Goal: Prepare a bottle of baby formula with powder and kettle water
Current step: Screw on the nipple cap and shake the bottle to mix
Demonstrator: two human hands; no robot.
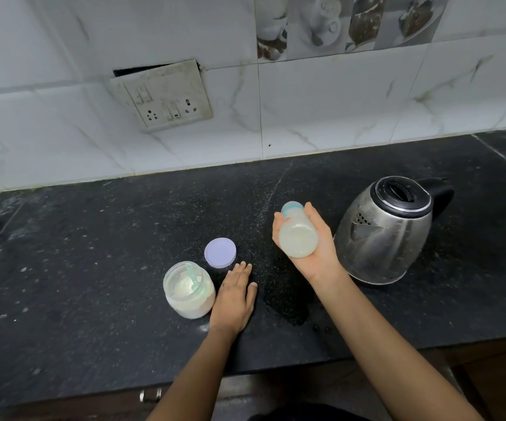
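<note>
The right hand grasps the baby bottle, tilted above the black tabletop just beside the kettle. The left hand lies flat, fingers released, between the open powder jar and a wet patch, well back from the front edge; the lid sits just beyond its fingertips.

head view, looks steeply down at counter (close, wide-angle), facing wall

We see a black speckled bench, white grey-veined wall tiles, a lilac lid, a steel-and-black kettle, cream powder in a clear jar, and a milky bottle with a pale blue cap.
</note>
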